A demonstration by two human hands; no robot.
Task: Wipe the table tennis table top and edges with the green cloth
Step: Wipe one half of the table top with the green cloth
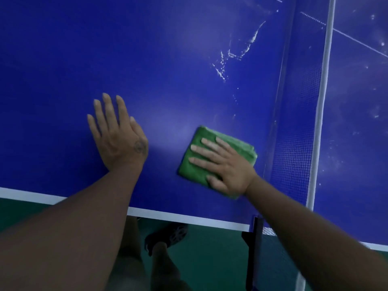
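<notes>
Fingers point(210, 143) of my right hand point(227, 169) lie straight and slightly spread, pressing flat on the green cloth point(241, 148). Nothing curls round it; palm and pads simply pin it down. The cloth is folded into a thick pad and sits on the blue table top point(147, 59), near the side closest to me and just beside the net point(294, 148). I read this as wiping the top, with a good deal left to do: white dusty smears point(237, 53) show further in along the net, well apart from the cloth, and the half beyond the net looks speckled too. To do it well I'd press evenly through the whole palm so the fold doesn't roll, push long overlapping strokes toward those smears, and turn to a clean face once it loads up. My left hand point(117, 135) rests palm down on bare table to the left of the cloth, fingers straight and a little fanned, holding nothing, seemingly bracing my lean. The white edge line point(178, 218) runs under both forearms; I'd save the edges for last. Below it are the green floor point(210, 265) and a dark shoe point(168, 236).
</notes>
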